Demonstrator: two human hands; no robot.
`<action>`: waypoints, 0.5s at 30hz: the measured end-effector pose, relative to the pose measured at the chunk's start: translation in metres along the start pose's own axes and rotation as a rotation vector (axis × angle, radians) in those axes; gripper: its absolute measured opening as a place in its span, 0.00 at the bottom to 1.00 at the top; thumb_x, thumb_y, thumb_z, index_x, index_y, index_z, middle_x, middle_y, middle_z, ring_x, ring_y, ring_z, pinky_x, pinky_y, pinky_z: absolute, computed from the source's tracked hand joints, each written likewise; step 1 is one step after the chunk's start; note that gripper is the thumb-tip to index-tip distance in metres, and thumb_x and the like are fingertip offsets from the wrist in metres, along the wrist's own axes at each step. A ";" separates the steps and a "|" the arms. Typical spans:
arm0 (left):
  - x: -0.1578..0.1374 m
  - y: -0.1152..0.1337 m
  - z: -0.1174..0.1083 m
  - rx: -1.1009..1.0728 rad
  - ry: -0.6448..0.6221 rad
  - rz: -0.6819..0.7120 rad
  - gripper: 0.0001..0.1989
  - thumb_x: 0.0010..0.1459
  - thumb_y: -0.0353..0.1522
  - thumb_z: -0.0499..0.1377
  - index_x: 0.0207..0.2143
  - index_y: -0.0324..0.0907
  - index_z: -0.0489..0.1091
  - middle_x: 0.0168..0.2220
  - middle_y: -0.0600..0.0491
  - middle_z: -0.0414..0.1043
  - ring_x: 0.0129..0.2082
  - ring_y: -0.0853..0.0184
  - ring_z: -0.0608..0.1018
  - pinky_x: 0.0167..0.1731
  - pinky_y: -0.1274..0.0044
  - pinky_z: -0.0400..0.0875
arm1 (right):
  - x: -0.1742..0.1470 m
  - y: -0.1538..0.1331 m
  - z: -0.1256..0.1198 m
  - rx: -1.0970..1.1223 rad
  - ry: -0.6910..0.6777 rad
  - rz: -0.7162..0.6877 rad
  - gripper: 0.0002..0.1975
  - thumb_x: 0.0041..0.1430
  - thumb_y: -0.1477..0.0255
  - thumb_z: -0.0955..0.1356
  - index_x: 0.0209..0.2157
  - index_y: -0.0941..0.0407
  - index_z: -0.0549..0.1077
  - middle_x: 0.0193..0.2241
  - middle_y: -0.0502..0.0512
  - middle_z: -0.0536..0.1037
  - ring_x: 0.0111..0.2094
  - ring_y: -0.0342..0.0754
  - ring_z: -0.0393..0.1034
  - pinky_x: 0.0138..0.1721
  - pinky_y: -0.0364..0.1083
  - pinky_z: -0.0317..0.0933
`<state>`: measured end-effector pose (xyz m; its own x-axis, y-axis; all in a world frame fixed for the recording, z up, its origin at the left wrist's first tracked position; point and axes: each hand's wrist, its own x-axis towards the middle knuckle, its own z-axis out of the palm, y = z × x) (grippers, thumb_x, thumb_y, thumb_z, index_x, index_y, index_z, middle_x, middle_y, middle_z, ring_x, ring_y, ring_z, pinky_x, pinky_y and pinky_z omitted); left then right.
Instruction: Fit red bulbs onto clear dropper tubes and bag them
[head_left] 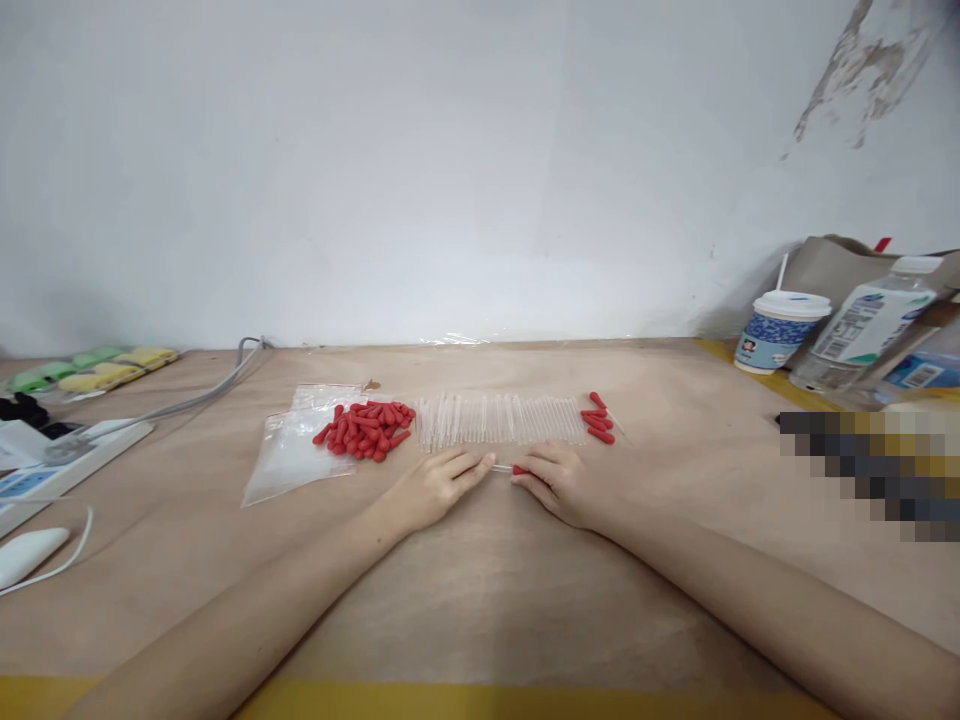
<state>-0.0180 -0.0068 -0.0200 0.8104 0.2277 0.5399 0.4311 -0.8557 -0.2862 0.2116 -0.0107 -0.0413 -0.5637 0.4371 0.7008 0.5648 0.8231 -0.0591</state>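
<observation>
My left hand (442, 483) is closed on a thin clear dropper tube (503, 468), which sticks out to the right from its fingertips. At the tube's right end a red rubber bulb (518, 470) is pinched in my right hand (556, 482). How far the tube reaches into the bulb is hidden by the fingers. Just behind both hands lies a row of clear tubes (495, 420), side by side. Several red bulbs (598, 420) lie at the row's right end, some seemingly fitted on tubes. A pile of loose red bulbs (367, 428) is at its left end.
Clear plastic bags (289, 460) lie partly under the pile. On the left are a white power strip (112, 440), a grey cable (202, 395) and yellow and green packs (112, 375). A paper cup (776, 335) and a bottle (862, 325) stand at the right, by the wall.
</observation>
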 end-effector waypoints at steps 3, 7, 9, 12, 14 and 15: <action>-0.002 -0.001 0.005 -0.060 0.073 -0.083 0.20 0.60 0.22 0.45 0.54 0.41 0.58 0.41 0.48 0.70 0.40 0.67 0.74 0.38 0.74 0.72 | 0.002 0.002 -0.003 0.017 0.012 0.026 0.10 0.60 0.70 0.61 0.34 0.56 0.72 0.28 0.54 0.74 0.29 0.45 0.67 0.32 0.44 0.62; -0.002 -0.001 0.010 -0.091 0.117 -0.166 0.16 0.60 0.25 0.50 0.51 0.41 0.62 0.40 0.48 0.70 0.39 0.67 0.73 0.37 0.74 0.72 | 0.007 0.003 -0.012 0.036 0.008 0.088 0.08 0.59 0.70 0.62 0.36 0.55 0.72 0.32 0.54 0.76 0.32 0.45 0.69 0.34 0.44 0.64; -0.001 -0.002 0.011 -0.084 0.111 -0.177 0.14 0.60 0.26 0.49 0.49 0.40 0.64 0.39 0.47 0.71 0.38 0.67 0.74 0.37 0.75 0.72 | 0.008 0.004 -0.016 0.047 -0.002 0.108 0.07 0.59 0.71 0.63 0.36 0.55 0.72 0.32 0.54 0.76 0.32 0.45 0.69 0.35 0.44 0.64; 0.004 -0.002 0.012 -0.107 0.091 -0.237 0.12 0.61 0.28 0.49 0.45 0.39 0.67 0.37 0.48 0.72 0.36 0.67 0.75 0.36 0.75 0.72 | 0.009 0.004 -0.018 0.052 -0.026 0.141 0.06 0.58 0.71 0.63 0.35 0.55 0.72 0.31 0.53 0.77 0.32 0.46 0.70 0.34 0.45 0.64; 0.007 -0.002 0.014 -0.158 0.060 -0.300 0.11 0.60 0.31 0.51 0.43 0.39 0.68 0.35 0.48 0.72 0.34 0.67 0.75 0.34 0.76 0.72 | 0.010 0.003 -0.019 0.047 -0.041 0.172 0.06 0.58 0.72 0.64 0.33 0.55 0.72 0.30 0.52 0.76 0.31 0.46 0.70 0.34 0.44 0.64; 0.009 -0.002 0.015 -0.188 0.045 -0.327 0.11 0.60 0.31 0.51 0.42 0.39 0.69 0.34 0.49 0.73 0.33 0.67 0.75 0.34 0.76 0.72 | 0.010 0.002 -0.020 0.046 -0.047 0.189 0.06 0.58 0.72 0.64 0.32 0.55 0.72 0.29 0.52 0.76 0.31 0.46 0.70 0.33 0.44 0.63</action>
<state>-0.0056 0.0041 -0.0267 0.6220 0.4858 0.6141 0.5802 -0.8126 0.0551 0.2190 -0.0119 -0.0202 -0.4786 0.6012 0.6399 0.6356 0.7400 -0.2199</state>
